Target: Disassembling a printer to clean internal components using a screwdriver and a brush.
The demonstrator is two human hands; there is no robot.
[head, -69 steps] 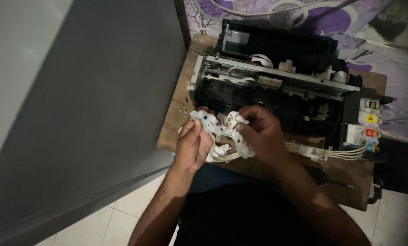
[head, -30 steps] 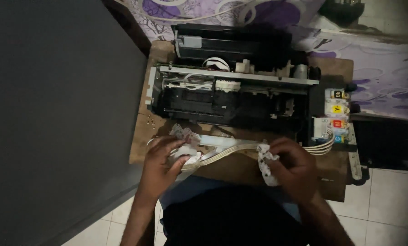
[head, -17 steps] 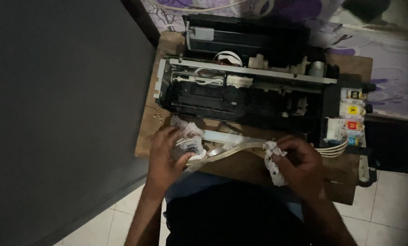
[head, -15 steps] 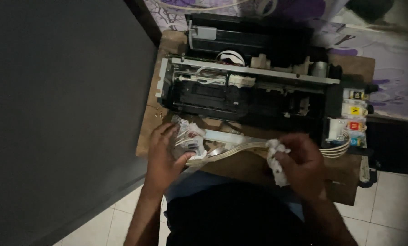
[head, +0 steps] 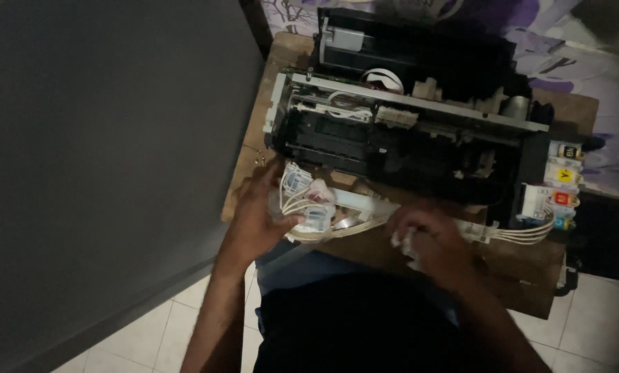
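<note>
Since the frame half a second back, your right hand [head: 430, 238] has been drawing in closer to the opened printer [head: 406, 138], and your left hand [head: 261, 214] has been staying put on the tube bundle [head: 309, 204].

Your left hand's fingers are curling loosely round that bundle of pale tubes and small white cartridge parts, just in front of the printer's left end; the thumb is pressing on its near side. Your right hand's fingers are closing tightly on a crumpled white wad [head: 402, 245], just in front of the printer's middle. From the bundle a flat white tube strip [head: 358, 221] is running with its long axis left to right along the printer's front edge, passing behind your right hand and coming out again towards the ink tanks [head: 561, 186] at the printer's right end.

The printer is sitting on a wooden counter [head: 530, 276], its long axis also left to right.

Dim light is blurring your right hand, so the wad's make is hard to tell. The strip's middle is hidden under that hand, and your dark-clothed lap is covering the counter's near edge.
</note>
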